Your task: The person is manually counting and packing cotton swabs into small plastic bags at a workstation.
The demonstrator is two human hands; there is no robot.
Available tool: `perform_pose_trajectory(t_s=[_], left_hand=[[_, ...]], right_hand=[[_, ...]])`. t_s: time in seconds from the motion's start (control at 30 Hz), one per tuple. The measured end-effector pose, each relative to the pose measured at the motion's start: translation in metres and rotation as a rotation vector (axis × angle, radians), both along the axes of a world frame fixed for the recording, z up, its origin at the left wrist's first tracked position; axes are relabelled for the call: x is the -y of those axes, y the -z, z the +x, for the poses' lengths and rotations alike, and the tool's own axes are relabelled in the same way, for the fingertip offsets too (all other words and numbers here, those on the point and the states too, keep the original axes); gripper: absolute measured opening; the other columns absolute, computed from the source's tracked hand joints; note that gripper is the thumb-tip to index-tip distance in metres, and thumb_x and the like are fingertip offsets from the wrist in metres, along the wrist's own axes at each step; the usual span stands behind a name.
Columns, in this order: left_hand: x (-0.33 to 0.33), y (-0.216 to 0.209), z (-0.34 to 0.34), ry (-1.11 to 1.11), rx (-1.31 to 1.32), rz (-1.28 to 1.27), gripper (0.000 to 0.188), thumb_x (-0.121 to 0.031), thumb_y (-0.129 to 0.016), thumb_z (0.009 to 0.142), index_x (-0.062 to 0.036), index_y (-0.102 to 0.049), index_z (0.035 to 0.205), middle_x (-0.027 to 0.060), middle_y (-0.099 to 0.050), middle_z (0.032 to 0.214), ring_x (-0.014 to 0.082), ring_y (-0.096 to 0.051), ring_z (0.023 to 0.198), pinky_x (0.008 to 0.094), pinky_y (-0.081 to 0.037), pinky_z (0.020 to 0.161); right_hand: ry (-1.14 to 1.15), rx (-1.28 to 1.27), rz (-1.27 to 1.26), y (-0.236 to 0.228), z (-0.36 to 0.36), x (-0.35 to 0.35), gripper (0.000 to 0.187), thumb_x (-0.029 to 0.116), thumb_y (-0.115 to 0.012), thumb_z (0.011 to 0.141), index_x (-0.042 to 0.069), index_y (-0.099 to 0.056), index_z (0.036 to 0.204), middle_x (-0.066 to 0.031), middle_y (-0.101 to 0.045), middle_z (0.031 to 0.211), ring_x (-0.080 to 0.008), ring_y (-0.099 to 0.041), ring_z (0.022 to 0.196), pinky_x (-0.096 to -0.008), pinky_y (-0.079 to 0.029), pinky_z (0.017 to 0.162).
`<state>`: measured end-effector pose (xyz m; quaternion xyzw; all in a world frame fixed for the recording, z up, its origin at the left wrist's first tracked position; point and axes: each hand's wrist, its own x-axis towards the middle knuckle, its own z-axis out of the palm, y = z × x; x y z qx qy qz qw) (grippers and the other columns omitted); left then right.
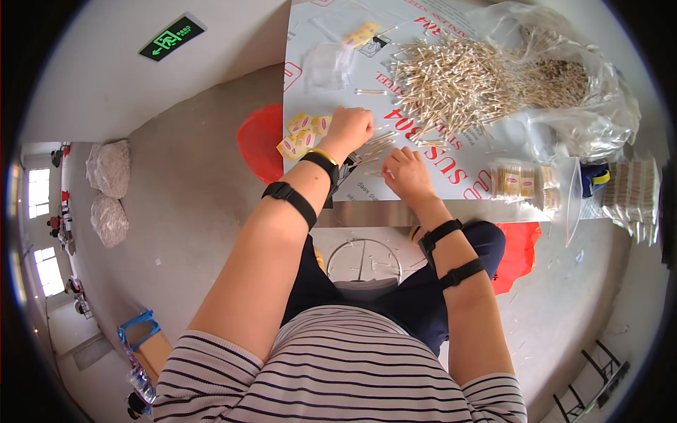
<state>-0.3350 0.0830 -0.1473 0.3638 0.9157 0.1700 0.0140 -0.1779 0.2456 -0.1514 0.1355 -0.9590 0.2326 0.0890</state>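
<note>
My left hand [350, 128] is closed above the near left part of the table, its fingers curled out of sight, so what it holds is hidden. Just right of it, my right hand [409, 173] has its fingers drawn together at the table's near edge, with thin cotton swabs showing at the fingertips. Between both hands lies a small loose bunch of cotton swabs [376, 146]. Yellow and white printed cards [302, 134] are scattered left of my left wrist. Farther off, a large heap of cotton swabs [455, 84] spreads across the sheet-covered table [352, 189].
A clear plastic bag [599, 92] spills swabs at the far right. Packed swab bundles [522, 181] stand at the near right corner, beside stacked packs [631, 190]. Clear small bags [329, 67] lie far left. Red bags [261, 144] hang by the table's left side.
</note>
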Motion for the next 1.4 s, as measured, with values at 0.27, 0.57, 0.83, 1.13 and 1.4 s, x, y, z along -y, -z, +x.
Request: perform_pose_trajectory(t_s=[0.27, 0.57, 0.83, 1.13, 1.4], left_hand=[[-0.004, 0.007, -0.004, 0.176, 0.204, 0.1, 0.011, -0.014, -0.078, 0.079, -0.0073, -0.069, 0.079, 0.0094, -0.069, 0.081, 0.0297, -0.069, 0.074, 0.0405, -0.053, 0.069], [0.026, -0.006, 0.019, 0.287, 0.311, 0.043, 0.012, -0.01, -0.078, 0.08, -0.0044, -0.068, 0.085, 0.0104, -0.07, 0.083, 0.0285, -0.07, 0.075, 0.0402, -0.054, 0.067], [0.037, -0.019, 0.103, 0.115, -0.002, 0.083, 0.038, -0.019, -0.068, 0.093, -0.001, -0.063, 0.127, 0.015, -0.059, 0.136, 0.0353, -0.052, 0.132, 0.051, -0.04, 0.11], [0.023, 0.022, 0.131, 0.069, -0.103, -0.188, 0.094, -0.059, -0.057, 0.097, -0.0012, -0.024, 0.163, 0.0182, -0.021, 0.171, 0.0316, -0.017, 0.16, 0.0548, -0.01, 0.129], [0.023, 0.019, 0.131, 0.122, -0.103, -0.196, 0.089, -0.06, -0.053, 0.099, -0.0083, -0.024, 0.165, 0.0179, -0.02, 0.172, 0.033, -0.017, 0.16, 0.0572, -0.009, 0.129]], right_hand=[[0.042, 0.059, 0.0, 0.005, 0.028, 0.005, 0.01, 0.014, -0.075, 0.08, 0.013, -0.066, 0.084, -0.0024, -0.059, 0.094, -0.0229, -0.058, 0.096, -0.0386, -0.047, 0.083], [0.058, 0.032, -0.019, 0.011, -0.002, 0.016, 0.011, 0.017, -0.077, 0.083, 0.014, -0.067, 0.089, -0.0039, -0.059, 0.098, -0.0247, -0.057, 0.099, -0.0397, -0.047, 0.087], [0.243, 0.086, -0.182, 0.001, 0.04, -0.006, 0.023, 0.012, -0.076, 0.083, 0.013, -0.066, 0.103, -0.0063, -0.059, 0.105, -0.0292, -0.056, 0.104, -0.0432, -0.045, 0.09], [0.376, 0.067, -0.215, 0.005, 0.065, 0.003, 0.044, 0.008, -0.072, 0.083, 0.01, -0.063, 0.126, -0.01, -0.06, 0.129, -0.0323, -0.055, 0.12, -0.0449, -0.045, 0.098], [0.31, 0.128, 0.026, 0.021, 0.055, 0.007, 0.078, 0.023, -0.068, 0.092, 0.008, -0.033, 0.161, -0.0099, -0.031, 0.168, -0.0282, -0.027, 0.156, -0.0481, -0.02, 0.128]])
